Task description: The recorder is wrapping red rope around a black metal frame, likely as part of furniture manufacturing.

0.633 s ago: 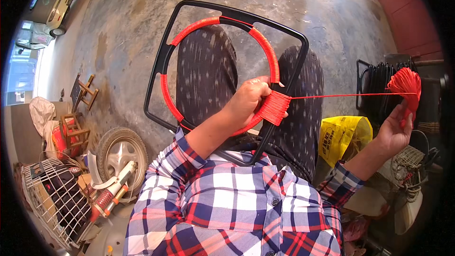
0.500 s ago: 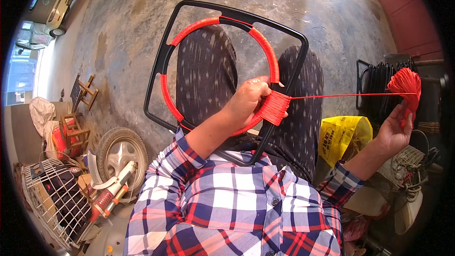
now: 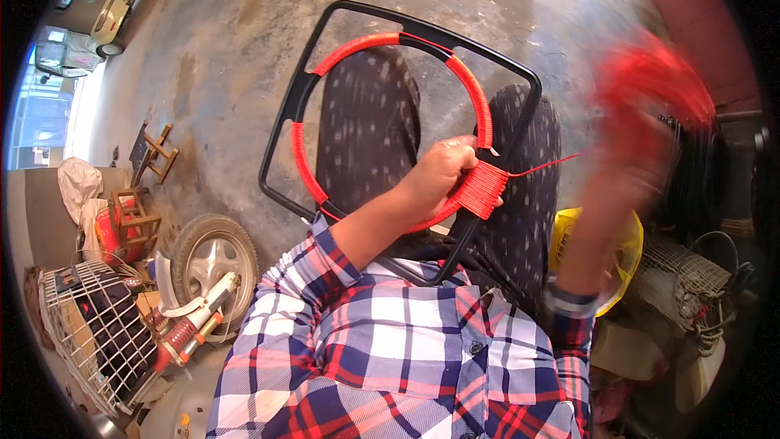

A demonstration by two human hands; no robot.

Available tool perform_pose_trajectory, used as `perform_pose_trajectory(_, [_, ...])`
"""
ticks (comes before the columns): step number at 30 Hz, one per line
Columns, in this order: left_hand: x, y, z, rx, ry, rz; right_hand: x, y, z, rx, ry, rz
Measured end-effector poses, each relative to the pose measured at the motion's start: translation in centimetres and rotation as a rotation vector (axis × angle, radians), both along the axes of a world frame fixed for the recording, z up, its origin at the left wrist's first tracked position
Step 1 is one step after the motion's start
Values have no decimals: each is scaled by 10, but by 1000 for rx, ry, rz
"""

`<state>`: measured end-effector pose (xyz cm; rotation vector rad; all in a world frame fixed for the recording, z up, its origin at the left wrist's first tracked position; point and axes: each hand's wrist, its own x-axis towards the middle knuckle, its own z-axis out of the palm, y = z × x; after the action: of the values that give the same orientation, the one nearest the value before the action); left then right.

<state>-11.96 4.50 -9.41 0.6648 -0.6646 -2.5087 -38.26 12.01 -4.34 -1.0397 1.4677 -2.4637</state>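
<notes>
A black metal frame (image 3: pixel 301 91) with a round ring inside it lies across my knees. Red cord (image 3: pixel 478 99) is wound tightly round stretches of the ring, with bare black gaps between. At the ring's lower right, a wide red winding (image 3: pixel 486 190) covers both ring and outer bar. My left hand (image 3: pixel 443 172) is closed round the ring beside that winding, the thumb pointing up along it. From the winding a loose strand runs right toward my right hand (image 3: pixel 634 150), which is raised and smeared by motion. A blurred red cord hank (image 3: pixel 650 77) is held in it.
A yellow bag (image 3: pixel 621 272) stands beside my right knee. To the left lie a spoked wheel (image 3: pixel 213 264), a white wire crate (image 3: pixel 89 333) and small wooden stools (image 3: pixel 134 223). A vehicle (image 3: pixel 101 8) is parked at the far left on the concrete floor (image 3: pixel 219 89).
My right hand has swung up and inward with the red hank. The strand, taut before, now hangs slacker and slants upward. The frame sits slightly farther right in view; my left hand keeps its grip.
</notes>
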Motion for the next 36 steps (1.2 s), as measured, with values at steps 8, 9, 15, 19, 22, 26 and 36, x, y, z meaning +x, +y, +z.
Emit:
perform_pose_trajectory(8, [7,-3,-1,37,-3,-69,60,-40,64,110,-171,595])
perform_pose_trajectory(9, [8,-3,5,28,17,-34,29,-34,62,62,-284,569])
perform_pose_trajectory(15, [3,-3,2,49,60,-31,-32,0,42,-83,-512,249])
perform_pose_trajectory(19, [4,-2,4,40,64,-29,-36,3,28,-70,-546,258])
perform_pose_trajectory(22, [3,-2,1,8,53,-21,-32,2,31,-66,-540,246])
perform_pose_trajectory(26, [4,-4,1,35,69,-46,-36,10,39,-94,-512,260])
perform_pose_trajectory(36, [5,-2,3,36,28,-6,-63,36,29,-165,-512,381])
